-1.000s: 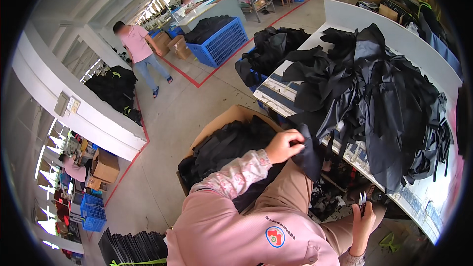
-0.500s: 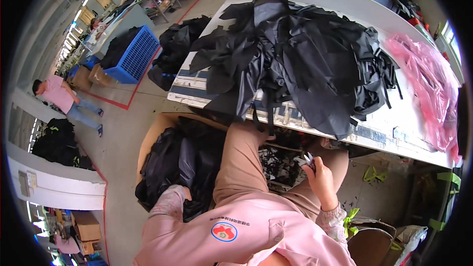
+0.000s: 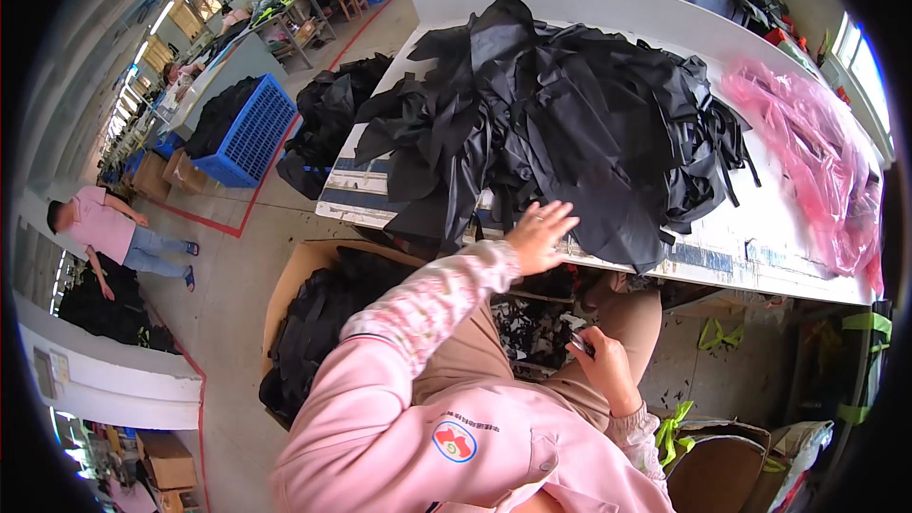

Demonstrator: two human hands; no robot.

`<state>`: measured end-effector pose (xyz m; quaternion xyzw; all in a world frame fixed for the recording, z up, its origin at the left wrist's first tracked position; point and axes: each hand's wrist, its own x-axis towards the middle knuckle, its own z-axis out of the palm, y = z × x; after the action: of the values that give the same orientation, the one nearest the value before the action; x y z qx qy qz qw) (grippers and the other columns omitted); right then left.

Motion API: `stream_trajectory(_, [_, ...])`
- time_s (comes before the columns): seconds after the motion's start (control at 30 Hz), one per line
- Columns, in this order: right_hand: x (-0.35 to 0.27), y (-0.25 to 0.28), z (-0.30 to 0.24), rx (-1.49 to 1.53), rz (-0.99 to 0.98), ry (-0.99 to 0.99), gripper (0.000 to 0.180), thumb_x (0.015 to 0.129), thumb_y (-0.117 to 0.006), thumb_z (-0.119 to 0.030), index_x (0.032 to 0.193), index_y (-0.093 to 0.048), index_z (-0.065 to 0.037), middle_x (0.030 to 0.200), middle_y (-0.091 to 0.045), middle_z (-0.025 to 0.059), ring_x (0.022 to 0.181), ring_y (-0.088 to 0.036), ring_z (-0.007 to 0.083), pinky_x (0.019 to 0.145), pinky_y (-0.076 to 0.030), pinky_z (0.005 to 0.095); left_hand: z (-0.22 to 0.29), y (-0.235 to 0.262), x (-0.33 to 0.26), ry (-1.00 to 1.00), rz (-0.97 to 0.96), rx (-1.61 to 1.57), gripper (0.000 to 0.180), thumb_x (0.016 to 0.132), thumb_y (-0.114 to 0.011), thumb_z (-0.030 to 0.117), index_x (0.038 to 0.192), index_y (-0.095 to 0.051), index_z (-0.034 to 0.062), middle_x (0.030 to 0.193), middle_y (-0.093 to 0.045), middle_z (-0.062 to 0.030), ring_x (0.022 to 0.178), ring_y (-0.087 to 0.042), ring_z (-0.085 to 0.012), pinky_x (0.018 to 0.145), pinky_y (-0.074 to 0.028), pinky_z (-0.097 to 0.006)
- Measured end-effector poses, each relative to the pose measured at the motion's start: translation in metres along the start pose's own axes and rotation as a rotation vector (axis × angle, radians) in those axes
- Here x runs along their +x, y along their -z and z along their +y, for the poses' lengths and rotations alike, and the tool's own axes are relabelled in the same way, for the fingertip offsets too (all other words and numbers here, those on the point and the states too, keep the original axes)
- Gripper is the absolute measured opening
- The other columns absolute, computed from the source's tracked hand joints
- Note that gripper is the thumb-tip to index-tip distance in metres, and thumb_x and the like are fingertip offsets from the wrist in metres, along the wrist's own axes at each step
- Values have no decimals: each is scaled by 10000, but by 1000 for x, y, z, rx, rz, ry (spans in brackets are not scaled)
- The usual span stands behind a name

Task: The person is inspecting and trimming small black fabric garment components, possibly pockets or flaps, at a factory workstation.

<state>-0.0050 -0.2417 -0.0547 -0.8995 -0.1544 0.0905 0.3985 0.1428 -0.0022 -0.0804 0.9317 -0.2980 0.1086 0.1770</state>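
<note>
A heap of black fabric pieces [image 3: 589,123] lies across the white table [image 3: 750,264], some hanging over its near edge. My left hand [image 3: 541,236] is at that edge, fingers spread, over the near side of the heap; it holds nothing. Over my lap my right hand [image 3: 608,368] is closed around small thread snips [image 3: 579,343], whose metal tip shows beyond the fingers. A cardboard box [image 3: 285,299] filled with more black fabric stands on the floor to the left of my legs.
Pink plastic sheeting [image 3: 807,161] lies on the table's right side. At the far left stand a blue crate [image 3: 249,138] and a person in a pink shirt [image 3: 103,220]. Black scraps [image 3: 532,328] lie under the table, and an open carton [image 3: 717,465] stands at lower right.
My left hand has moved from the fabric in the box up and right to the table's edge, now empty. My right hand has lowered slightly with the snips. The person at left has an arm lowered.
</note>
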Motion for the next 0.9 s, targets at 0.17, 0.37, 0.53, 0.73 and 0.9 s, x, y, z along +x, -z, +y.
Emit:
stream_trajectory(0.17, [-16,0,12,-49,-1,-55,243,800,-728,-223,886,-613,-27,722,-646,162,671,-630,354,596,-491,403,30,-53,18,68,-132,50,706,811,-682,374,1409,-406,121,1475,-358,-139,1392,-286,-291,1141,-99,-571])
stream_trajectory(0.37, [-21,-2,29,-65,-20,-75,253,797,-729,-230,885,-617,-21,732,-649,163,674,-628,358,598,-486,412,28,-56,3,-81,117,-93,173,733,-727,149,889,-655,127,940,-608,-32,1026,-558,-247,1086,-293,-509])
stream_trajectory(0.53, [-13,-1,25,-70,11,-51,254,802,-724,-238,892,-615,-27,731,-649,167,682,-629,364,602,-487,422,22,-45,15,57,237,-284,211,659,-756,85,707,-551,100,755,-568,-60,832,-569,-285,855,-436,-422])
stream_trajectory(0.73, [-9,-4,22,-37,17,-8,252,811,-719,-241,897,-612,-30,733,-645,172,693,-625,373,602,-487,426,-19,-22,45,494,182,-1122,308,756,-813,220,681,-531,122,615,-512,58,537,-434,-57,491,-354,-232])
stream_trajectory(0.9, [-12,-4,26,-17,4,-57,260,811,-721,-241,895,-609,-22,733,-643,172,695,-621,378,599,-485,424,-27,15,64,647,238,-1822,223,827,-727,342,812,-631,141,791,-639,30,700,-586,-101,674,-470,-252])
